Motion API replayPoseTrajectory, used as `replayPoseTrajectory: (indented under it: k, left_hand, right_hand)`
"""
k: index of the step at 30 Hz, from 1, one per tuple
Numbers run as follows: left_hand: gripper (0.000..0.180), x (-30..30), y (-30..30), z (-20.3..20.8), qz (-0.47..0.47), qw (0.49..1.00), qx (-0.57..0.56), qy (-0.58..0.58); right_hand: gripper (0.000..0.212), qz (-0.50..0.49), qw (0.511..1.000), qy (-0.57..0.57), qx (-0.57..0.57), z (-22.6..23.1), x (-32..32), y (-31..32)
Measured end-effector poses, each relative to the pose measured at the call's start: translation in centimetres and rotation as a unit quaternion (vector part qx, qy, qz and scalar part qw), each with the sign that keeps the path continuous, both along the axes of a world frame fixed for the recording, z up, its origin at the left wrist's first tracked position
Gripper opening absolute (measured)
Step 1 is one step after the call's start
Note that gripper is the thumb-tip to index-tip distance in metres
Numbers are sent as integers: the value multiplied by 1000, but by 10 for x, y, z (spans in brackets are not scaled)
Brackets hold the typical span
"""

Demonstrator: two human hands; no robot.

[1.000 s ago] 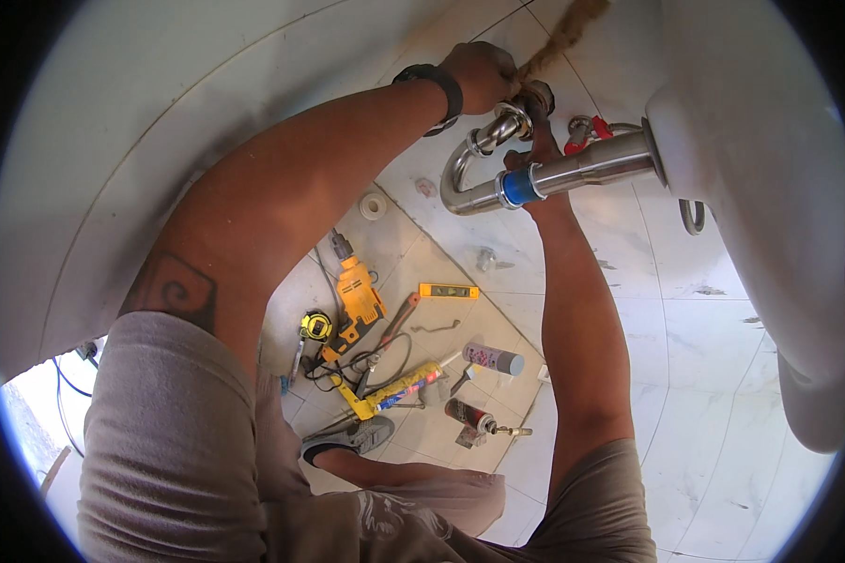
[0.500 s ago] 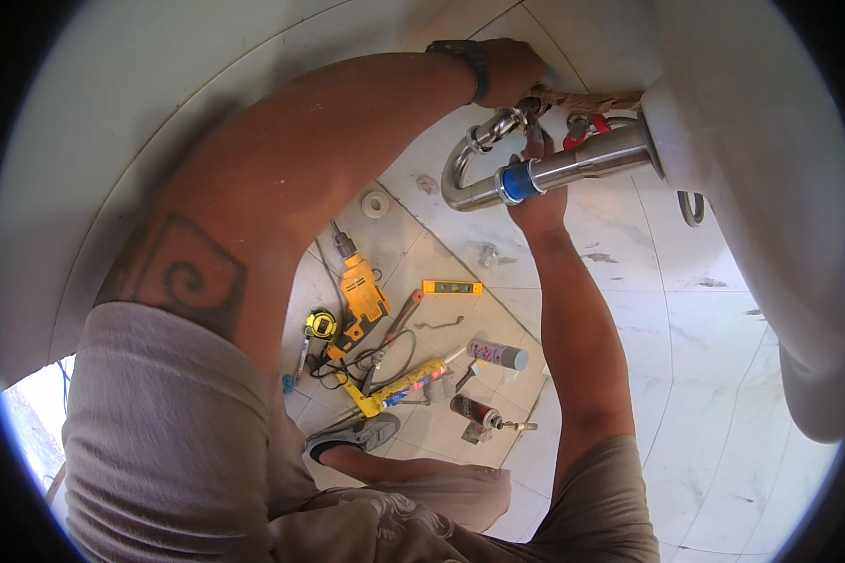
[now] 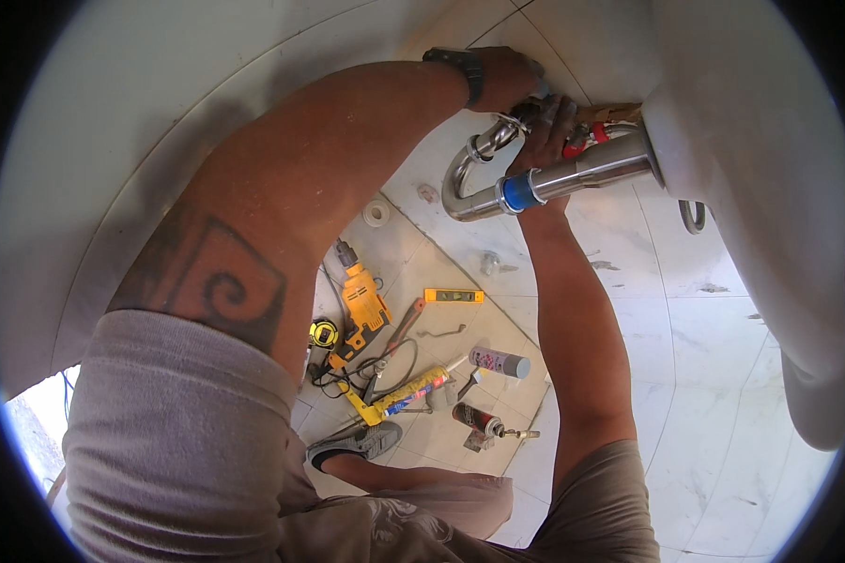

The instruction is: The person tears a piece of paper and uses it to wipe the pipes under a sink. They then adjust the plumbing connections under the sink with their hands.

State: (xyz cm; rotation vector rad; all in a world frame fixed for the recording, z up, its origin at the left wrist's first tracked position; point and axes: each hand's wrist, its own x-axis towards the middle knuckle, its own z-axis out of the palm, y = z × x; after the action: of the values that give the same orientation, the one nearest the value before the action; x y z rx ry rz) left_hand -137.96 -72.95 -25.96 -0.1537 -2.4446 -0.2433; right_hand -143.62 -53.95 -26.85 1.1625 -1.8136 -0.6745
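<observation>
A chrome trap pipe (image 3: pixel 582 174) with a blue ring (image 3: pixel 516 190) runs from the white basin (image 3: pixel 751 150) and bends up at its left end. My left hand (image 3: pixel 502 80), a dark watch on its wrist, is closed on the fitting at the top of that bend (image 3: pixel 486 145). My right hand (image 3: pixel 546 127) reaches up from behind the pipe, its fingers curled round the fittings beside a red valve handle (image 3: pixel 580 143). A brown fibrous strand (image 3: pixel 610 111) lies just above the valve. What the fingers pinch is hidden.
Tools lie on the white tiled floor below: a yellow drill (image 3: pixel 361 305), tape measure (image 3: pixel 324 333), small yellow level (image 3: pixel 453 296), spray can (image 3: pixel 498 361), caulking gun (image 3: pixel 404 394), gas torch (image 3: pixel 474 419) and a tape roll (image 3: pixel 376 211). My shoe (image 3: pixel 357 443) rests near them.
My left hand has come down and right onto the top of the trap. The brown strand, earlier sticking up above that hand, now lies beside the basin. The right hand stays behind the pipe.
</observation>
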Motion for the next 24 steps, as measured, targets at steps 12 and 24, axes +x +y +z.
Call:
replayPoseTrajectory:
  k: [12, 24]
  left_hand:
    - [28, -1, -12, 18, -38, 991, 81, -101]
    - [20, 12, 4, 7, 62, 982, 175, -30]
  right_hand:
    - [70, 87, 979, -113, -147, -13, -13, -3]
    - [58, 202, 937, -219, -184, -13, -2, 1]
